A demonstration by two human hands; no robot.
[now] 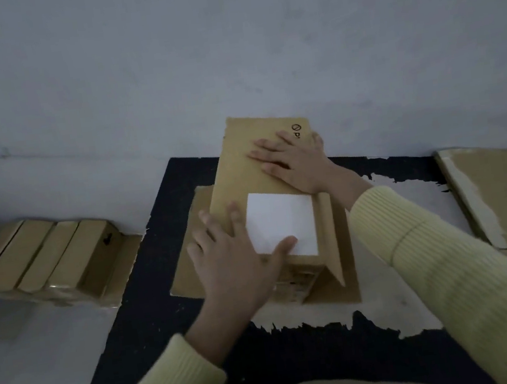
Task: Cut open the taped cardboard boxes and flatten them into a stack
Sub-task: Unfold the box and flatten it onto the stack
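Note:
A brown cardboard box (243,173) with a white label (281,220) lies half collapsed in the middle of a black mat (152,318). Under it lies a flat piece of cardboard (189,274). My right hand (293,162) presses flat on the far part of the box, fingers spread. Flat fingers of my left hand (233,265) press on the box's near left edge, and its thumb touches the label. One side flap (331,239) of the box sticks out at the right. No cutting tool is in view.
A row of several closed cardboard boxes (44,254) stands along the wall at the left. A larger flattened box (504,194) lies at the right edge. The pale wall rises just behind the mat. Light tiled floor lies at the near left.

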